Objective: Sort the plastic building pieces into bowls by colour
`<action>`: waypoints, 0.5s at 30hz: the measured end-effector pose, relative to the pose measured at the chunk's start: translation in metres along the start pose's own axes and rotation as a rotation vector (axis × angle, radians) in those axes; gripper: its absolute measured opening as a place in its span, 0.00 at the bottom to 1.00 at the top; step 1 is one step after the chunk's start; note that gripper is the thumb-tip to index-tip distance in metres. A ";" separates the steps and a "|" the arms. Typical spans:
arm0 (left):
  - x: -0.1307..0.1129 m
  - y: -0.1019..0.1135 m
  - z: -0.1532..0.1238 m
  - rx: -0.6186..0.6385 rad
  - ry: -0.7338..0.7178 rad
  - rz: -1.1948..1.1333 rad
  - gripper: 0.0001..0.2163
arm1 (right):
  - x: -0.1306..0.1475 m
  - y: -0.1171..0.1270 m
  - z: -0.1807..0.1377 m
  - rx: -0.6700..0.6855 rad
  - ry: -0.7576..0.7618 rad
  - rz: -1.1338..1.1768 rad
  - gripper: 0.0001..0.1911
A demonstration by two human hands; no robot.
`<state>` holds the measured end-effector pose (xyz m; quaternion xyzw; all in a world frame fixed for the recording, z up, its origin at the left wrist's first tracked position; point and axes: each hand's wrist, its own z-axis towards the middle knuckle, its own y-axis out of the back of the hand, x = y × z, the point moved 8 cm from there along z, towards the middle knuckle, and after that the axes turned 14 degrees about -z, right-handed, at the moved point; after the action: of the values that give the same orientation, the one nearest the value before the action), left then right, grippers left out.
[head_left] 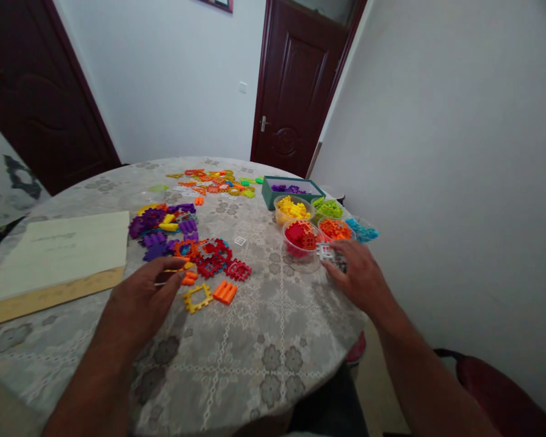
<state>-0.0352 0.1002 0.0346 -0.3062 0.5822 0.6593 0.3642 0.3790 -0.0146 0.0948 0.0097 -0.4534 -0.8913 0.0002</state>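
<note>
My left hand [143, 297] rests on the round table, its fingers closed in a pinch on a thin orange stick-like piece [175, 269]. Just right of it lie a yellow square frame [199, 297], an orange block [225, 292] and a cluster of red interlocking pieces [216, 256]. My right hand [357, 273] reaches to the right side of the table, fingers closed over a small grey-white patterned piece [331, 255] beside a clear bowl of red pieces [301, 237].
Bowls of yellow [293, 209], green [330, 209], orange [335, 229] and blue [361, 230] pieces and a teal box [289, 185] stand at the right. Purple pieces [157, 227] and a far pile [213, 182] lie mid-table. A flat board [57, 258] lies left. Table edge near. A door stands behind.
</note>
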 end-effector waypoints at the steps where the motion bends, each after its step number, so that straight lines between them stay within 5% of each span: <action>1: 0.001 0.007 0.000 -0.042 0.016 0.044 0.14 | -0.017 0.001 -0.004 -0.009 -0.012 -0.073 0.16; 8: 0.011 0.034 0.004 -0.140 0.130 0.194 0.12 | -0.071 -0.008 -0.017 0.045 -0.009 -0.308 0.17; 12: 0.015 0.032 0.002 -0.080 0.140 0.175 0.15 | -0.053 -0.007 -0.013 -0.039 0.016 -0.281 0.19; 15: 0.015 0.029 0.002 -0.061 0.079 0.144 0.15 | -0.015 -0.006 -0.006 -0.087 0.073 -0.128 0.17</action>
<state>-0.0672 0.1025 0.0385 -0.3000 0.5965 0.6886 0.2831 0.3939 -0.0158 0.0872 0.0712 -0.4124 -0.9073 -0.0399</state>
